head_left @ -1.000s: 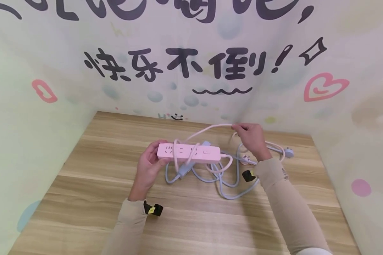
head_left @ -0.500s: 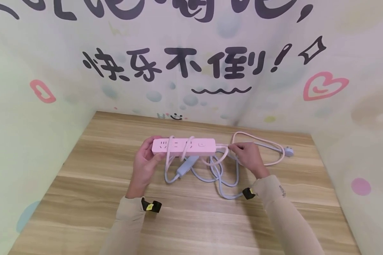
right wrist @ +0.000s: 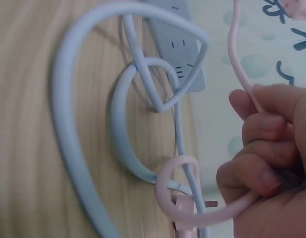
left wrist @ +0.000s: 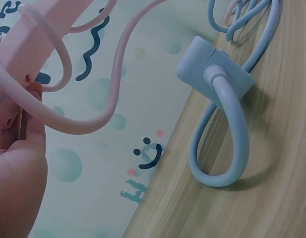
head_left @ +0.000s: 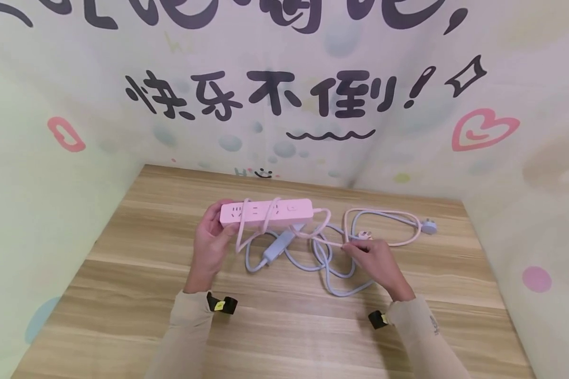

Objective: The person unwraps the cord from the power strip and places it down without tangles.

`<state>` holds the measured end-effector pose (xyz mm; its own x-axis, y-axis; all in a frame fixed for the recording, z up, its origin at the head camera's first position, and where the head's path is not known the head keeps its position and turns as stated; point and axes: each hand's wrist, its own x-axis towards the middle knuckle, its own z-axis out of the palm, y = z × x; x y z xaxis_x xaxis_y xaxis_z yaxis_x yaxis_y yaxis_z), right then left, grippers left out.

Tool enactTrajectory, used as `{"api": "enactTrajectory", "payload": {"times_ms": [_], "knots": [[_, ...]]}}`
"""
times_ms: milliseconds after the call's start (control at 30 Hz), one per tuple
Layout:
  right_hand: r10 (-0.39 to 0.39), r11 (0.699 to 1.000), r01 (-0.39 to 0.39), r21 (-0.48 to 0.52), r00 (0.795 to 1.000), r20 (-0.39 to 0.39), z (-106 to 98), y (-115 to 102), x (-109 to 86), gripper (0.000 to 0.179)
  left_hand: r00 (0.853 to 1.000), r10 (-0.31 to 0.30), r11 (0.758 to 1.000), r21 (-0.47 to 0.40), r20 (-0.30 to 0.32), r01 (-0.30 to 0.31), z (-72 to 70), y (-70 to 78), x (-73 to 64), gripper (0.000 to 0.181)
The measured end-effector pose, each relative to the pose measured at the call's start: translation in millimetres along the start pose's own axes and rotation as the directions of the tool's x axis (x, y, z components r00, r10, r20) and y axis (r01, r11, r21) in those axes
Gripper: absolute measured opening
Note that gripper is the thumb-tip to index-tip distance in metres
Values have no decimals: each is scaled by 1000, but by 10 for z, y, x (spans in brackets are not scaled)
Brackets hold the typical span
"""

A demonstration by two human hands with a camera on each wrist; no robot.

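Note:
My left hand (head_left: 207, 250) grips the left end of a pink power strip (head_left: 291, 212), lifted off the table. Two turns of its pink cord (head_left: 329, 242) wrap around the strip, and slack hangs beneath. To the right, my right hand (head_left: 378, 265) pinches that cord between thumb and forefinger; in the right wrist view its other fingers curl around the cord too. Lying on the table behind the raised strip is a blue power strip (head_left: 278, 248), partly hidden in the head view. The pink plug (right wrist: 185, 210) lies just beyond my right hand.
Loops of blue cord (head_left: 337, 292) spread over the wooden table (head_left: 284, 337), crossing the pink cord. A blue plug (head_left: 428, 227) rests at the right. A printed cloth wall (head_left: 265, 52) stands along the table's back edge.
The right hand came down and toward the front with the pink cord, drawing it from above the strip to below it. The left hand shifted slightly left and raised the strip a little.

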<state>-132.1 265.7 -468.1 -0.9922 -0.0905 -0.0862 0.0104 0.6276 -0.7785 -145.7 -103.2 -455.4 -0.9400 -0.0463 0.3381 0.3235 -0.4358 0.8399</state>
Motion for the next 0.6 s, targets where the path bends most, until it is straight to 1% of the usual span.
{"api": "enactTrajectory", "payload": {"times_ms": [133, 267, 400, 500, 567, 600], "knots": [[-19, 1000, 19, 18, 1000, 5, -33, -26, -154, 25, 1000, -18, 1000, 3, -22, 18, 9, 13, 9, 46], [-94, 995, 93, 34, 995, 25, -128, -93, -272, 19, 999, -36, 999, 20, -40, 37, 13, 17, 14, 47], [-124, 990, 118, 70, 990, 75, -312, -167, -378, 15, 998, -49, 998, 37, -47, 51, 11, 9, 14, 48], [-114, 990, 103, 101, 988, 108, -477, -257, -455, 13, 997, -53, 998, 40, -51, 55, 7, -3, 12, 49], [-142, 984, 128, 121, 983, 114, -581, -328, -495, 11, 997, -52, 998, 41, -55, 55, 1, -13, 14, 50], [-167, 979, 151, 140, 979, 114, -630, -367, -511, 10, 997, -52, 998, 44, -56, 55, -1, -16, 16, 50]]}}
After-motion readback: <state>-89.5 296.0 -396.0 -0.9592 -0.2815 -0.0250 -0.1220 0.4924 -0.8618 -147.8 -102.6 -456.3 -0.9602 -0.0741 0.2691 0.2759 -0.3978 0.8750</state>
